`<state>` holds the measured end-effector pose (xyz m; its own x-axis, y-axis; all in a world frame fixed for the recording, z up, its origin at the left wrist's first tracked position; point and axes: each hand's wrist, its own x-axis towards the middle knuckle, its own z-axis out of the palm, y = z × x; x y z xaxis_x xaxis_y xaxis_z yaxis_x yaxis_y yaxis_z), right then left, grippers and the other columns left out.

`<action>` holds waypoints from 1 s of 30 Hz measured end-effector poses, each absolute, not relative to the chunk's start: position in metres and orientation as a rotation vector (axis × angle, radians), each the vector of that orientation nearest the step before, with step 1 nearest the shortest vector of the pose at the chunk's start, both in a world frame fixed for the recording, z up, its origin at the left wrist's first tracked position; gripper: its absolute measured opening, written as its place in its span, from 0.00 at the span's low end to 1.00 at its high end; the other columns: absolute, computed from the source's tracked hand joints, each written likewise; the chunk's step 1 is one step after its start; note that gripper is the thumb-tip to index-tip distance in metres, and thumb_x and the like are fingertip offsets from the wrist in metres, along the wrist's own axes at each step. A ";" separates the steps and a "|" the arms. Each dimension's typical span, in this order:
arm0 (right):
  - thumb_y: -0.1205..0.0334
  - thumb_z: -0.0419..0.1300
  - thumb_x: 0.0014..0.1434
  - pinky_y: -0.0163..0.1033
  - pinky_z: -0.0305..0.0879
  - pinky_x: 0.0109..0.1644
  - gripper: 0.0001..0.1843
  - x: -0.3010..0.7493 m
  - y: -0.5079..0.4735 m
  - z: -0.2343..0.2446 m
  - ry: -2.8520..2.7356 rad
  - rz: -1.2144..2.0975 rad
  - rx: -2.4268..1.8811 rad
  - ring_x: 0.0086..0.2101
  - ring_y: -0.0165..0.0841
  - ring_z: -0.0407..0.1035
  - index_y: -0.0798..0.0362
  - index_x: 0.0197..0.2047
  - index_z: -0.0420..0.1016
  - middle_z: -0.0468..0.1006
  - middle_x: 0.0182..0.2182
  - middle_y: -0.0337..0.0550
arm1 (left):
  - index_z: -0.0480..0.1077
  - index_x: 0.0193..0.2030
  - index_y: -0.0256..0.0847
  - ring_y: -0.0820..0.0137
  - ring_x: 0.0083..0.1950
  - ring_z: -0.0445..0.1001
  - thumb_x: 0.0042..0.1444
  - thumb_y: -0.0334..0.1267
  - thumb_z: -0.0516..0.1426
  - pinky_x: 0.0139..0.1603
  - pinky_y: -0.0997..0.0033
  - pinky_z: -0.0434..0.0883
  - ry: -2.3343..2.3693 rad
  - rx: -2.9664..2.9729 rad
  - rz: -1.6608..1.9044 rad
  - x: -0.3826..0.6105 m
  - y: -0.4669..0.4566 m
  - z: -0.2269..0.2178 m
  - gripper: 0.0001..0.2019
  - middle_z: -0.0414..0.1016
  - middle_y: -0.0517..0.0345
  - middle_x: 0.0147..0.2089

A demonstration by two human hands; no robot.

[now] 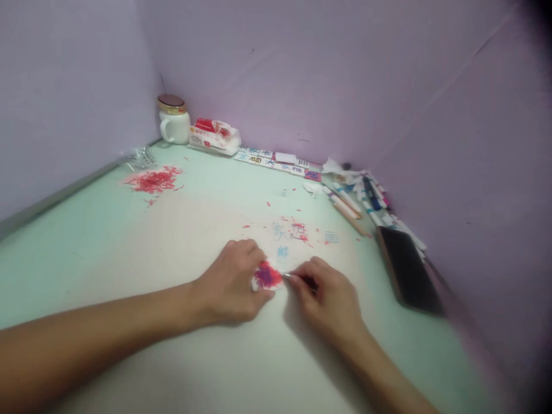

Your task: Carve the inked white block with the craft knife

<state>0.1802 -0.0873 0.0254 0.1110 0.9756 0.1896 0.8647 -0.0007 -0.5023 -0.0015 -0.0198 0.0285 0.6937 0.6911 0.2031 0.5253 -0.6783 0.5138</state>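
Note:
My left hand (237,282) pinches a small white block (268,275) between thumb and fingers against the table. Red colour covers its upper face, with a purple mark in the middle. From the other side, my right hand (330,293) grips a thin carving tool (286,276), its metal tip at the block's right edge. Most of the tool is hidden in my fingers. Blue written characters (282,253) show on the tabletop just beyond the block, among scattered red shavings (298,231).
A heap of red shavings (156,179) lies at the left. Along the back wall stand a lidded white mug (176,126), a wipes packet (214,138) and character-marked strips (271,164). Several marker pens (345,201) and a dark phone (407,270) line the right side.

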 end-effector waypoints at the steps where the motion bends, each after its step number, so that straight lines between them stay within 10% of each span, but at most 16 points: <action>1: 0.61 0.55 0.55 0.34 0.53 0.28 0.08 0.180 -0.088 0.026 -1.788 0.290 -1.895 0.24 0.28 0.64 0.50 0.27 0.71 0.70 0.24 0.35 | 0.69 0.35 0.36 0.62 0.39 0.67 0.47 0.40 0.59 0.43 0.58 0.66 0.942 2.484 0.542 -0.001 -0.020 0.028 0.11 0.68 0.52 0.35; 30: 0.59 0.55 0.57 0.34 0.56 0.28 0.09 0.178 -0.091 0.016 -1.647 0.266 -1.834 0.23 0.28 0.64 0.49 0.28 0.72 0.69 0.25 0.35 | 0.68 0.34 0.38 0.62 0.39 0.65 0.47 0.38 0.59 0.45 0.57 0.65 0.937 2.455 0.564 0.000 -0.021 0.028 0.09 0.67 0.53 0.35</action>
